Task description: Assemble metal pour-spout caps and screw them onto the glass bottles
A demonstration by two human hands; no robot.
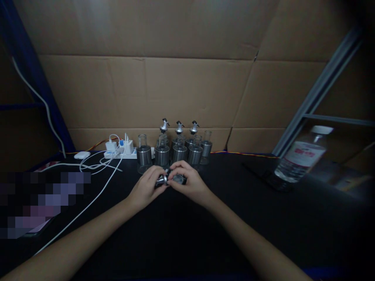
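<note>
At six o'clock from the clustered glass bottles, just in front of them, we have a small metal fitting between both hands above the black tabletop. Our left hand pinches its nine o'clock end between thumb and fingers; our right hand is closed around the three o'clock end.

We judge the step to be handwork on this fitting, perhaps aligning or twisting it, and think the next move calls for a steady left pinch while the right fingertips make small adjustments.

It looks silvery, with a bright collar at the middle and a round, greyish face with a dark edge toward three o'clock. Our fingers hide much of it, so we cannot tell whether it is one part or two. Toward twelve o'clock, silver spouts top three of the bottles at the back.
</note>
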